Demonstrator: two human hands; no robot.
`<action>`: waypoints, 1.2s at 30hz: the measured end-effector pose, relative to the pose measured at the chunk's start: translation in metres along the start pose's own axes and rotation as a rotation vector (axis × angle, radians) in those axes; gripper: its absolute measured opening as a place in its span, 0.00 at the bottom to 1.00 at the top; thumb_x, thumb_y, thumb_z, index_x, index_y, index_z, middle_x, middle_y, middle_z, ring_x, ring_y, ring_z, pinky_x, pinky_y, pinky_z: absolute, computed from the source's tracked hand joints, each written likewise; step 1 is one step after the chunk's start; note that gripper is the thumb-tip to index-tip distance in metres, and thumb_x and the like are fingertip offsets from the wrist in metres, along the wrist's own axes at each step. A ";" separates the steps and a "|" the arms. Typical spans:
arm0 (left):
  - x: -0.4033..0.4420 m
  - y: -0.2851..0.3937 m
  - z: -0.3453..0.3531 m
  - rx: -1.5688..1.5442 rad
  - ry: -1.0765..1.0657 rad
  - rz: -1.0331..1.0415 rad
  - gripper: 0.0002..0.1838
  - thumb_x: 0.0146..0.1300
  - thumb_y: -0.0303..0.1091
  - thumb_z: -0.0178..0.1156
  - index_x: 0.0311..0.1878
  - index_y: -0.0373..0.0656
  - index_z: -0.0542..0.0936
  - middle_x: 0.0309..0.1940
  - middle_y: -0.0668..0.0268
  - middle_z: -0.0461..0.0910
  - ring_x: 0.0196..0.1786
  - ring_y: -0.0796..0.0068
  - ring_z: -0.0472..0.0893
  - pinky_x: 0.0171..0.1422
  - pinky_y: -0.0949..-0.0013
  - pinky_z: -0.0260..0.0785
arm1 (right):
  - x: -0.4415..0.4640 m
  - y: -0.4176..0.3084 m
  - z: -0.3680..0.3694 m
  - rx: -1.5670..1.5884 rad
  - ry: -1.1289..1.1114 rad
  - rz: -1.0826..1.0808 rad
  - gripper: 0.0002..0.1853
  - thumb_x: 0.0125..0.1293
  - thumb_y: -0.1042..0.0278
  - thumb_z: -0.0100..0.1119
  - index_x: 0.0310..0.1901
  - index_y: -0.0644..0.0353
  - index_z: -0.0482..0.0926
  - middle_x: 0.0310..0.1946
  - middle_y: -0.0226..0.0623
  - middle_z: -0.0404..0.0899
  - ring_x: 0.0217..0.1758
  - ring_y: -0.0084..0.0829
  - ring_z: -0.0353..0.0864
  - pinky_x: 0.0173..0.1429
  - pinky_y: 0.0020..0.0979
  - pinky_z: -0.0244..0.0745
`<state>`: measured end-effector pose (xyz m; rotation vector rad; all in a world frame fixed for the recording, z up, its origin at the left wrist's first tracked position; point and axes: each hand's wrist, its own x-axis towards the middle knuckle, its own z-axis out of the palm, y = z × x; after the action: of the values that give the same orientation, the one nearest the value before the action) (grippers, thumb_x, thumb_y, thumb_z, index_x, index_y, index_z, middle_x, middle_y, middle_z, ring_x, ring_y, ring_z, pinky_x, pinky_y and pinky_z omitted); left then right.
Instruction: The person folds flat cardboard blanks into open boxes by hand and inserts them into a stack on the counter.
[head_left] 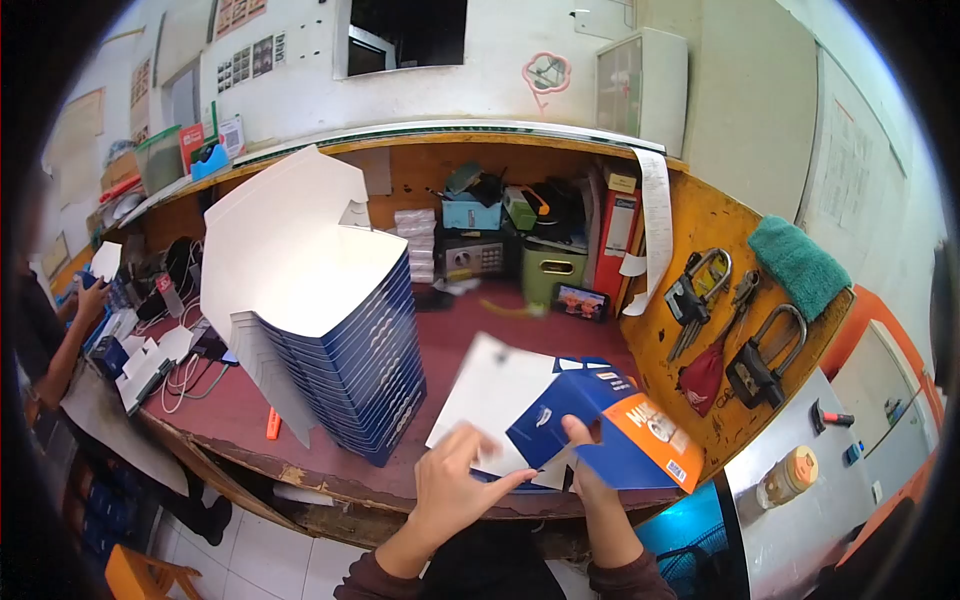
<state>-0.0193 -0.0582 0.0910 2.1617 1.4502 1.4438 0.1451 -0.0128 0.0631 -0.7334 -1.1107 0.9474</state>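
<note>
A folding carton (600, 420), blue with an orange printed panel and a barcode, is in my right hand (592, 462), thumb on its blue face and fingers behind. My left hand (450, 485) is just left of it, thumb stretched to the carton's lower edge and the other fingers apart, slightly blurred. Under and behind the carton lie flat white and blue carton sheets (490, 390) on the maroon desk top (480, 310). Left of my hands stands a tall stack of nested blue cartons (345, 350), their white insides and flaps facing up.
A phone (580, 302), a green bin (552, 272) and a small safe (473, 258) stand at the back. Padlocks (765, 355) hang on the yellow side panel at right. An orange cutter (273, 424) lies left of the stack. Another person's hand (92, 298) is at far left.
</note>
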 end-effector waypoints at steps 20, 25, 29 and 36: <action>0.040 -0.045 -0.145 0.609 0.428 0.115 0.15 0.51 0.28 0.60 0.43 0.36 0.74 0.43 0.56 0.73 0.32 0.59 0.77 0.33 0.62 0.70 | 0.095 -0.154 0.178 -0.725 -1.313 -0.768 0.12 0.57 0.66 0.58 0.34 0.68 0.74 0.25 0.46 0.76 0.30 0.46 0.75 0.39 0.35 0.69; 0.048 -0.064 -0.165 0.659 0.366 0.226 0.06 0.53 0.27 0.56 0.36 0.43 0.77 0.34 0.64 0.74 0.31 0.59 0.78 0.32 0.61 0.69 | 0.124 -0.127 0.233 -0.824 -1.311 -0.669 0.17 0.53 0.60 0.60 0.34 0.69 0.79 0.27 0.53 0.78 0.34 0.44 0.78 0.42 0.35 0.72; 0.054 -0.065 -0.171 0.563 0.364 0.299 0.05 0.51 0.26 0.60 0.32 0.41 0.81 0.28 0.67 0.76 0.24 0.70 0.77 0.26 0.72 0.67 | 0.126 -0.120 0.248 -1.020 -1.268 -0.490 0.19 0.50 0.58 0.62 0.32 0.70 0.79 0.23 0.51 0.78 0.28 0.42 0.79 0.37 0.34 0.74; 0.064 -0.074 -0.185 0.390 0.222 0.355 0.08 0.46 0.22 0.58 0.32 0.45 0.79 0.28 0.68 0.76 0.26 0.66 0.77 0.28 0.69 0.69 | 0.110 -0.109 0.252 -1.105 -1.158 -0.733 0.13 0.49 0.64 0.61 0.29 0.68 0.79 0.21 0.51 0.76 0.27 0.46 0.77 0.35 0.36 0.71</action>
<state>-0.2055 -0.0350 0.1830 2.6810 1.5927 1.6763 -0.0507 0.0471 0.2762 -0.4748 -2.7752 -0.0691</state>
